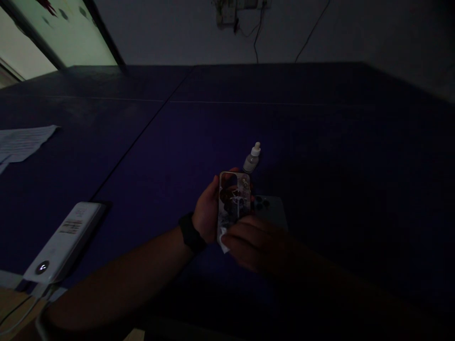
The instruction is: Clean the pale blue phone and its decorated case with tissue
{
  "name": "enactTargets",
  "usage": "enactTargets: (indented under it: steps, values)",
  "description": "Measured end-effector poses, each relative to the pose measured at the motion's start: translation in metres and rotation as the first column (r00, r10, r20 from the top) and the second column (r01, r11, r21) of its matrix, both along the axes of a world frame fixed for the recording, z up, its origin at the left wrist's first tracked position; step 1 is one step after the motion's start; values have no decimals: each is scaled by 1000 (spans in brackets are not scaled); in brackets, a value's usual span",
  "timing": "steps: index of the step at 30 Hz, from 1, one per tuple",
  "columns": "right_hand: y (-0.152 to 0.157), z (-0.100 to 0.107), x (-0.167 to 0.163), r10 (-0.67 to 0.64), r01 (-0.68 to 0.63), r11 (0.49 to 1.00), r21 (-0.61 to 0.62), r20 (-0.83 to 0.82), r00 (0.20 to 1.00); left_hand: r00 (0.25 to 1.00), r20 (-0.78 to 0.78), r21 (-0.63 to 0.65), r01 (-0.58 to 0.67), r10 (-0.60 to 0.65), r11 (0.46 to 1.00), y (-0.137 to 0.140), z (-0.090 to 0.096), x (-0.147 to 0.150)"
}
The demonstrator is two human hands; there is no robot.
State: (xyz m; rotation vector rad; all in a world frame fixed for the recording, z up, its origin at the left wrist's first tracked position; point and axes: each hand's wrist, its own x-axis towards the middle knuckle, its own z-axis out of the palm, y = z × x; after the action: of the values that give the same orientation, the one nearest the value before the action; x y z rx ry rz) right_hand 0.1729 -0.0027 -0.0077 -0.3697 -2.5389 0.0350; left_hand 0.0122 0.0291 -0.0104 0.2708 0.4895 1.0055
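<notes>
left hand (206, 210) gripped the phone case (233, 204) just below frame centre; right hand (256, 241) pinched a white wipe (223, 241) at its lower end. too hard a push could've slipped the case loose, or a stray knuckle tipped the dropper bottle (250, 162) just above.

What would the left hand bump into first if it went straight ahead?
Probably the dropper bottle, just past the left hand, though the hand might pass over it: depth is unclear.
</notes>
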Motion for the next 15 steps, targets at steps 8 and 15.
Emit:
enactTargets:
  steps: [8,15]
  values:
    - [4,8,-7,-37,25,993,112,105,994,998,33,-13,53,-52,999,-2,-3,0]
    - [5,8,-7,-44,30,992,119,116,992,997,28,-14,66,-65,998,-2,-2,1]
